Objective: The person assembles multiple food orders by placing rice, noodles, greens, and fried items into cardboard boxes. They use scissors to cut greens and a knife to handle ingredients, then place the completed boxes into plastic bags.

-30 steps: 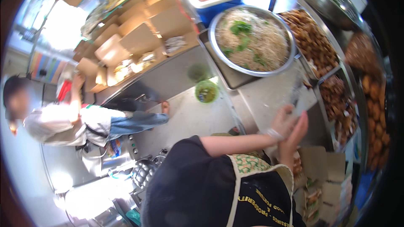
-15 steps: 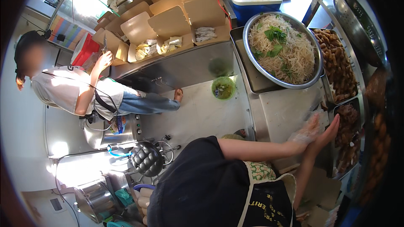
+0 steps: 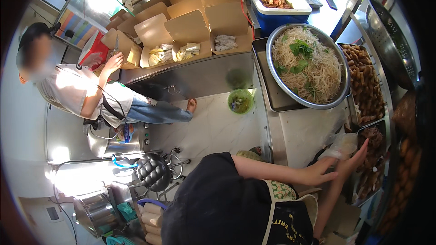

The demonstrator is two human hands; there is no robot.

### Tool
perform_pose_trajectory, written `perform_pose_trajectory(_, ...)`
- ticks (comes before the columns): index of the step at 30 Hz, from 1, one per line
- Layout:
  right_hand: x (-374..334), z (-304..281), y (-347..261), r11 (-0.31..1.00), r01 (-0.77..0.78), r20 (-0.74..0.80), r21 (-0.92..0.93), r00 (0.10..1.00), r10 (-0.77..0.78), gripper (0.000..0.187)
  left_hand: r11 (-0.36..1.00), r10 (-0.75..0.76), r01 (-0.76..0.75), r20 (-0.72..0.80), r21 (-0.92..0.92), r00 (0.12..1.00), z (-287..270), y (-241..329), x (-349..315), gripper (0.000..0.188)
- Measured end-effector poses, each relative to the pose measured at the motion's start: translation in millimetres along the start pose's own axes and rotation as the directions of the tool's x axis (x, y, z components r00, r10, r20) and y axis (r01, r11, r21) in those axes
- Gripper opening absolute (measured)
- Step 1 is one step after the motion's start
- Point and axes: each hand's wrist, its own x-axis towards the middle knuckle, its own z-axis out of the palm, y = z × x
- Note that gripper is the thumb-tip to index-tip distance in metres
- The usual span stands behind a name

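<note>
Crumpled clear plastic (image 3: 341,146) is sitting beside the right hand (image 3: 354,159), whose fingers are pointing straight; the left hand (image 3: 319,172) is lying by its wrist (overlap is hiding whether either is pinching the plastic; I cannot tell).

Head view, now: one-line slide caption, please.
Left hand and right hand close together beside clear plastic, near a metal bowl of pale strands and green leaves.

A thin, clear plastic glove (image 3: 341,145) sits loose and crumpled at the left hand's (image 3: 318,173) fingertips, close beside the right hand (image 3: 354,160). Whether it covers any fingers is unclear.
</note>
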Motion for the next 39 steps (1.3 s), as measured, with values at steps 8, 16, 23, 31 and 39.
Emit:
perform_pose_trajectory(8,-35,-93,-33,0.948,-0.282,0.679,0.151,0.726,0.108,0.060,0.991,-0.131,0.133,-0.178,0.001,0.975,-34,-44,88,0.069)
perform_pose_trajectory(16,-127,-174,60,0.938,-0.223,0.955,-0.265,0.072,0.287,0.040,0.985,-0.168,0.146,0.303,0.093,0.938,8,-60,19,0.071)
perform_pose_trajectory(23,-287,-224,153,0.737,0.018,0.736,-0.676,-0.029,0.676,0.044,0.954,-0.297,0.198,0.658,0.224,0.691,40,-62,-9,0.079)
perform_pose_trajectory(31,-325,-145,81,0.285,-0.944,0.213,0.166,0.316,0.925,0.043,0.885,-0.461,0.337,0.697,0.320,0.550,26,-57,-23,0.077)
perform_pose_trajectory(39,-314,-93,78,0.064,-0.855,0.155,0.514,0.166,0.974,0.036,0.877,-0.446,0.260,0.481,0.404,0.755,2,-76,29,0.042)
